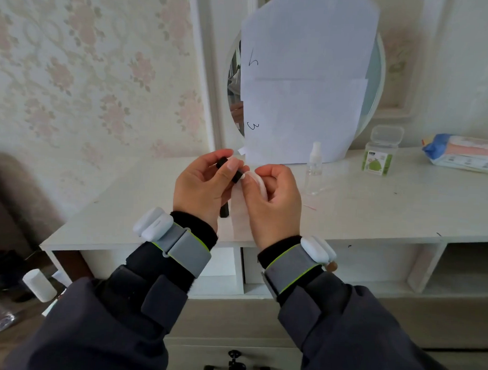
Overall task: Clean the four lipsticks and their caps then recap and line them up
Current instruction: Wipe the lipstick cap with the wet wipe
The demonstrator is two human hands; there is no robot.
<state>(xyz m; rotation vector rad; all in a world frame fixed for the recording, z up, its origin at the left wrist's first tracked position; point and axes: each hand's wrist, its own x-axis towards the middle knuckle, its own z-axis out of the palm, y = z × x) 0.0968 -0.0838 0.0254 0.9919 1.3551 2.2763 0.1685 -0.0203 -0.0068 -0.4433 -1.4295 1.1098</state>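
My left hand (202, 187) pinches a short black lipstick piece (222, 163) between thumb and fingers above the white dresser top (376, 207); its lower end shows below my thumb. My right hand (273, 197) holds a round white cotton pad (258, 181) against that lower end. Another black lipstick piece (224, 210) lies on the dresser between my wrists, next to a white sheet (237, 212). My hands hide any other lipsticks.
A clear spray bottle (314, 169) stands just right of my hands. Further right are a clear box with a green label (380, 153) and a pack of wipes (466, 154). A round mirror covered with paper (306, 75) leans at the back.
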